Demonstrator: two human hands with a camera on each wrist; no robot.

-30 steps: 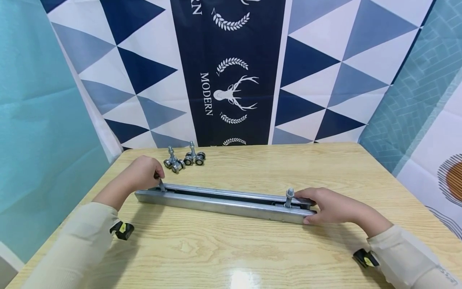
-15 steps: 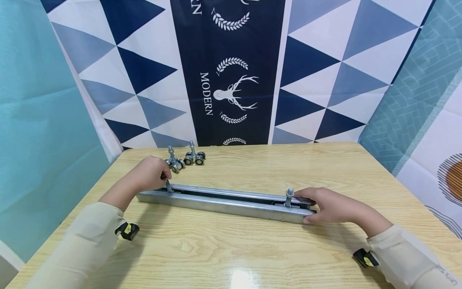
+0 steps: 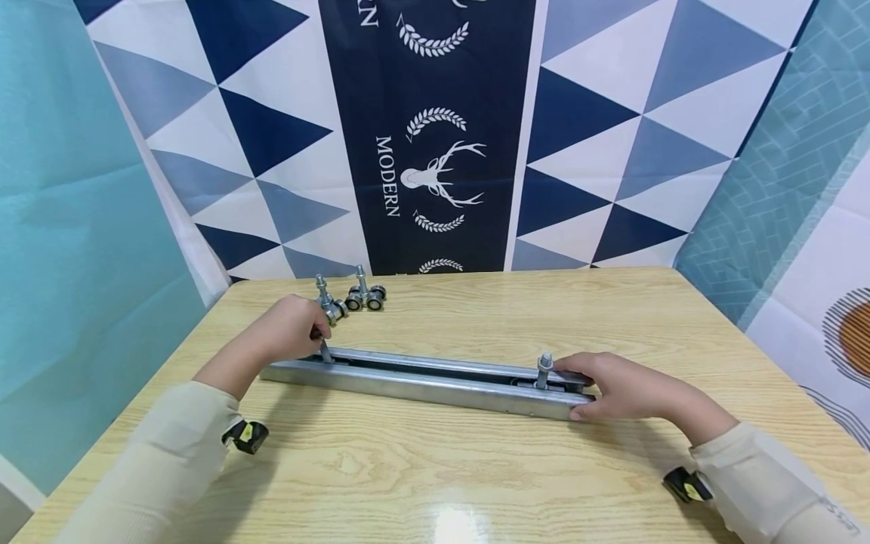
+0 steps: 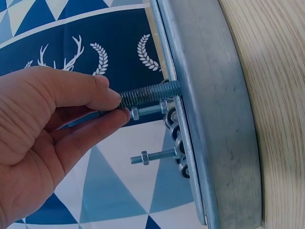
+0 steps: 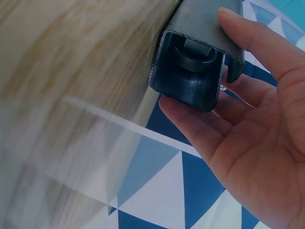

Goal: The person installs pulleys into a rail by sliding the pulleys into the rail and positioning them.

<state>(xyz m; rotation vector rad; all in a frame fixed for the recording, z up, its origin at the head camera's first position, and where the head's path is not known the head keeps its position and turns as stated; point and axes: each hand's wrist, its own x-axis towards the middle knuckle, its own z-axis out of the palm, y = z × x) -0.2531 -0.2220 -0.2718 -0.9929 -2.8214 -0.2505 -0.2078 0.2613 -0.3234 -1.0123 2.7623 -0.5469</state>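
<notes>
A long metal channel rail (image 3: 421,388) lies across the table with its slot facing up. My left hand (image 3: 291,330) pinches the upright threaded bolt (image 4: 150,94) of a roller trolley near the rail's left end; its body is hidden inside the slot. At the right end, my right hand (image 3: 621,387) grips the rail across its sides, thumb on one side and fingers on the other. Close to that hand, the bolt of another trolley (image 3: 544,370) stands up from the slot. In the right wrist view, part of a trolley wheel (image 5: 195,59) shows within the rail's open end.
Two loose roller trolleys, one upright (image 3: 365,293) and one partly behind my left hand (image 3: 331,306), stand on the wooden table (image 3: 435,461) beyond the rail. A patterned cloth (image 3: 435,151) hangs behind the table's far edge.
My left hand has slid rightward along the rail with the bolt it pinches, covering more of one loose trolley. The right hand keeps its place on the rail's end.
</notes>
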